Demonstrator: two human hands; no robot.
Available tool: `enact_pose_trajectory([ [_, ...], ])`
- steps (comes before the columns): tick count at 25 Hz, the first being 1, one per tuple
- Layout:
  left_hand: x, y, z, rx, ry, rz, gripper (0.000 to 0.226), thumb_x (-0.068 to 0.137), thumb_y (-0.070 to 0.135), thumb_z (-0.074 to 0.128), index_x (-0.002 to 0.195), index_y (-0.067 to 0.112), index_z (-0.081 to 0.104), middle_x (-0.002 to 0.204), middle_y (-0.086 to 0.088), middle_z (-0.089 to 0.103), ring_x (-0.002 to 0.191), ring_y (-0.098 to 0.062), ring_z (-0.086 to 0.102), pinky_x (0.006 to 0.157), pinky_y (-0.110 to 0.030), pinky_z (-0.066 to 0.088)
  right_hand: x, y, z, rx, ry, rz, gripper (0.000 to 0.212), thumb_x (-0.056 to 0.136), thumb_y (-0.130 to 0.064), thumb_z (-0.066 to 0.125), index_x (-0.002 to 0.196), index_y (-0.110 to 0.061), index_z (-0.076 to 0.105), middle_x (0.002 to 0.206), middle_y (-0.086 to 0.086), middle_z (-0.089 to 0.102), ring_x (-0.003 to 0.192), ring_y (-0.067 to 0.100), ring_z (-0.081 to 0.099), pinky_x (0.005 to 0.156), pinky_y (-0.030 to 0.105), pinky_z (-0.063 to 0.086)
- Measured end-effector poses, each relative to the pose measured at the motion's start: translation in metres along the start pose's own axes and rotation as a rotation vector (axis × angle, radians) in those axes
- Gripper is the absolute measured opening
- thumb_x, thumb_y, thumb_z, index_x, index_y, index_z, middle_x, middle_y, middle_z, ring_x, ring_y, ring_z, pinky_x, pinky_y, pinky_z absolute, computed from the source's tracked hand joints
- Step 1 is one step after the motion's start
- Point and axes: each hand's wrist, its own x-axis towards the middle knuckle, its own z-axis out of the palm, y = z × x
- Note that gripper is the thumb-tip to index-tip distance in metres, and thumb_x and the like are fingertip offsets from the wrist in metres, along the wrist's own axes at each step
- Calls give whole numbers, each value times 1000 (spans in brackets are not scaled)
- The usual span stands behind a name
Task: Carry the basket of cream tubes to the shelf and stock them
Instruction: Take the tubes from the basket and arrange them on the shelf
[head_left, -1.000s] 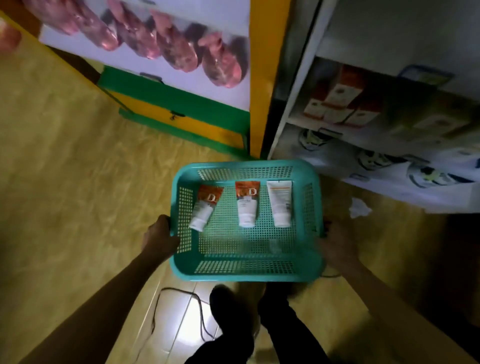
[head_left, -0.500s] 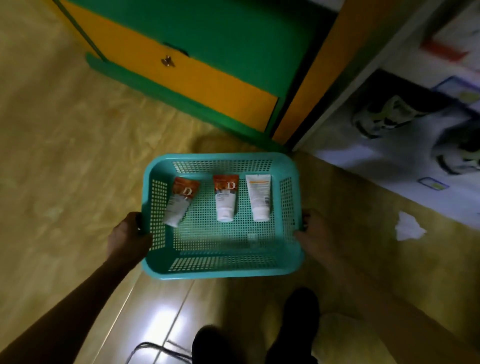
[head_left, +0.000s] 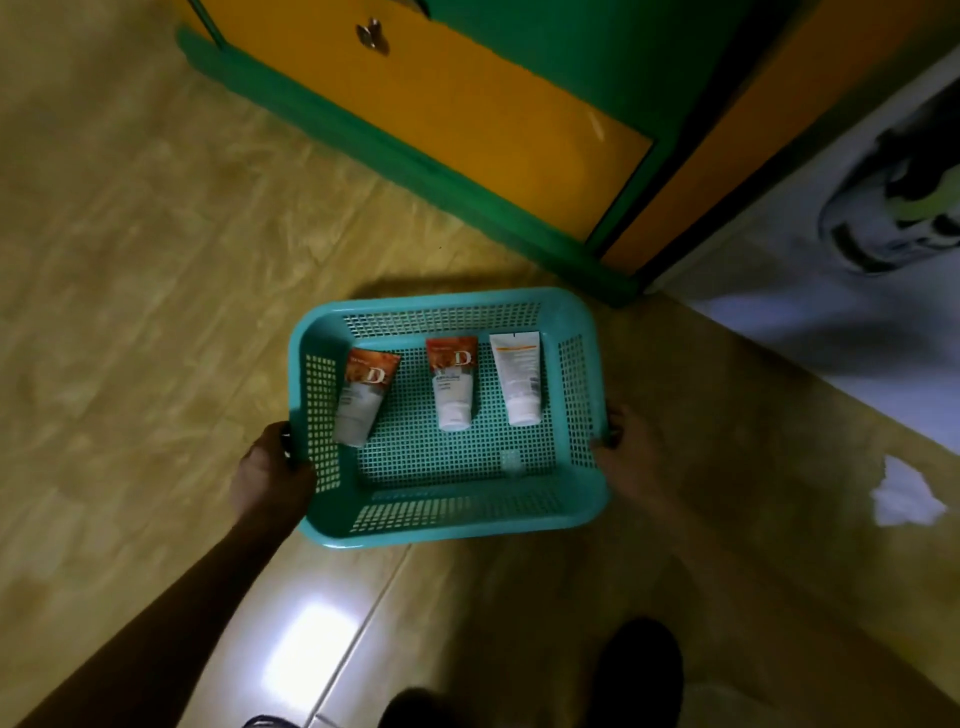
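Observation:
A teal perforated plastic basket hangs low over the yellowish floor, level. Three cream tubes lie inside near its far wall: a tilted orange-and-white tube at the left, an upright-lying orange-and-white tube in the middle, and a white tube at the right. My left hand grips the basket's left rim. My right hand grips the right rim. The shelf's white base shows at the upper right; its shelves are out of frame.
A green and orange cabinet with a small metal knob stands straight ahead. A crumpled white paper scrap lies on the floor at the right. My dark shoe is below the basket. A glossy tile strip reflects light at bottom centre.
The basket has come down toward the floor and the view has tipped downward, so the shelf's stocked levels and the poster have left the frame. Both hands keep their hold.

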Motion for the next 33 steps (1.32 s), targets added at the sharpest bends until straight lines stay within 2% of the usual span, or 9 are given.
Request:
enact_pose_trajectory([
  [2, -3, 7, 9, 12, 100, 27, 60, 81, 15, 64, 139, 15, 47, 136, -17, 56, 111, -40, 62, 87, -51, 54, -4, -2, 1, -45, 51, -56, 43, 87, -8, 66, 129, -12, 55, 125, 6, 65, 109, 19, 65, 68, 17, 48],
  [5, -19, 30, 20, 54, 320, 408, 63, 79, 5, 63, 140, 3, 45, 140, -20, 46, 123, -39, 51, 95, -48, 49, -20, -21, 13, -258, 396, -308, 49, 88, -12, 66, 135, -13, 50, 139, 10, 50, 117, 18, 53, 77, 22, 44],
  [7, -23, 48, 39, 83, 140, 541, 58, 85, 14, 66, 139, 10, 46, 138, -12, 50, 115, -30, 60, 82, -45, 56, -19, -35, 34, -201, 377, -448, 48, 87, -12, 66, 133, -13, 51, 142, 9, 47, 126, 20, 48, 93, 30, 49],
  [10, -16, 76, 79, 59, -61, 397, 62, 88, 37, 66, 142, 15, 43, 140, -8, 53, 102, -23, 68, 79, -44, 57, 3, -45, 69, -143, 145, -285, 54, 87, -26, 68, 136, -17, 47, 138, 8, 53, 123, 27, 54, 98, 42, 49],
  [14, 8, 103, 113, -72, -97, 78, 76, 79, 55, 70, 140, 17, 45, 136, -6, 60, 111, -27, 65, 89, -38, 52, 35, -44, 84, -23, 174, -49, 65, 84, -38, 72, 138, -14, 45, 135, 13, 57, 120, 36, 57, 97, 45, 49],
  [18, 19, 103, 130, -144, -87, -24, 88, 59, 75, 66, 128, 23, 49, 121, -2, 68, 101, -23, 68, 86, -45, 57, 54, -32, 88, 4, 165, 3, 73, 78, -47, 75, 137, -14, 47, 133, 12, 61, 121, 33, 59, 99, 46, 49],
  [22, 22, 106, 135, -107, -28, -31, 84, 56, 73, 73, 122, 24, 53, 115, 1, 70, 95, -21, 70, 84, -43, 57, 59, -30, 91, -9, 161, 8, 71, 70, -54, 77, 124, -16, 53, 121, 9, 67, 109, 31, 65, 90, 45, 54],
  [27, 17, 113, 141, -145, -66, 9, 63, 69, 52, 78, 123, 26, 57, 114, 1, 71, 96, -22, 69, 84, -35, 54, 61, -33, 94, -36, 84, 54, 59, 72, -39, 81, 120, -13, 59, 117, 10, 68, 106, 31, 66, 85, 38, 54],
  [33, -28, 92, 108, -445, -162, -154, 67, 50, 59, 81, 107, 27, 67, 97, 3, 76, 84, -23, 74, 80, -50, 61, 6, -38, 44, 350, -190, 249, 34, 80, -29, 78, 108, -15, 63, 104, 6, 66, 98, 26, 63, 82, 45, 60],
])
